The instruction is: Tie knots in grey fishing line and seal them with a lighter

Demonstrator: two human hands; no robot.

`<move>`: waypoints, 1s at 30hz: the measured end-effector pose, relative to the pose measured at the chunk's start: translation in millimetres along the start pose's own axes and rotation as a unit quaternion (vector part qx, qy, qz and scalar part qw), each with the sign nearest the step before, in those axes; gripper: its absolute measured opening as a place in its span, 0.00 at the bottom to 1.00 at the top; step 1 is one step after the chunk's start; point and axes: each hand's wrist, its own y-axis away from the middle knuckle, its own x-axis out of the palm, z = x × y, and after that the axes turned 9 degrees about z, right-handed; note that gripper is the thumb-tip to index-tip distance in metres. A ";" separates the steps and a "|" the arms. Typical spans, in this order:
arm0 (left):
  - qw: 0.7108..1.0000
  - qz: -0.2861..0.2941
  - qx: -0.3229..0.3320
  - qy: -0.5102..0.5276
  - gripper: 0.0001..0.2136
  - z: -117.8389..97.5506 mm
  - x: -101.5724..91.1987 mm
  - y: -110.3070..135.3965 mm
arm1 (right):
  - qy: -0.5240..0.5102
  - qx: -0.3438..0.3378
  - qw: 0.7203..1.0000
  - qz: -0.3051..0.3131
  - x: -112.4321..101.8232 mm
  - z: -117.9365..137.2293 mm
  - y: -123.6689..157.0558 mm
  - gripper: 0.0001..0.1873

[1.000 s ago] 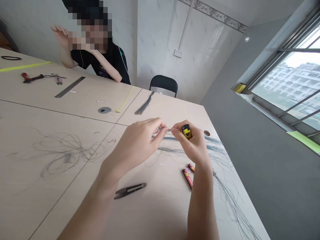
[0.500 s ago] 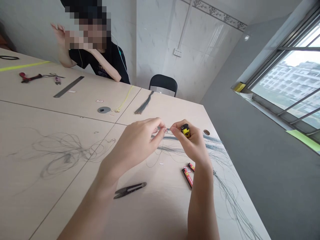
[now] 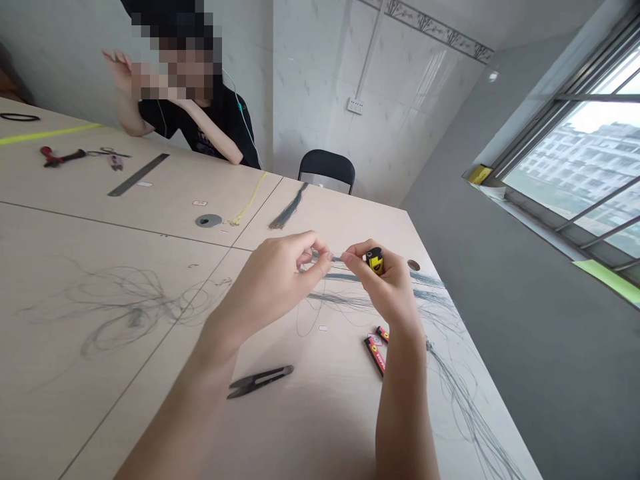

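My left hand (image 3: 283,273) is closed in a pinch, thumb against forefinger, on a thin grey thread (image 3: 323,300) that hangs in a loose loop below it. Just to the right, my right hand (image 3: 387,287) holds a yellow and black lighter (image 3: 375,262) in its curled fingers. Its thumb and forefinger are also pinched, close to the left fingertips; what lies between them is too fine to make out. Under both hands, bundles of grey thread (image 3: 345,301) lie on the table, partly hidden. Black thread snips (image 3: 260,382) rest nearer to me.
Red lighters (image 3: 375,355) lie beside my right forearm. A tangled thread coil (image 3: 135,313) spreads at left, and loose strands (image 3: 465,407) run along the right edge. A steel ruler (image 3: 139,175), grey spool (image 3: 209,221) and red-handled pliers (image 3: 63,158) lie farther off. Another person (image 3: 220,133) sits opposite.
The right hand and its lighter have shifted very slightly right. My left fingers have changed their bend a little, and the hanging thread loop has swung. Everything else is still.
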 end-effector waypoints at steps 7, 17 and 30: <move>0.993 0.043 -0.014 0.110 0.13 9.4 -4.0 -1.6 | -0.060 0.015 0.997 0.050 -0.5 3.8 2.5 0.13; 0.991 0.071 -0.008 0.111 0.14 10.8 -5.6 -1.7 | -0.071 0.016 0.995 0.069 2.8 5.7 4.1 0.11; 0.981 0.095 -0.034 0.166 0.13 6.1 -11.5 2.8 | -0.121 0.010 0.991 0.056 0.2 6.4 3.3 0.22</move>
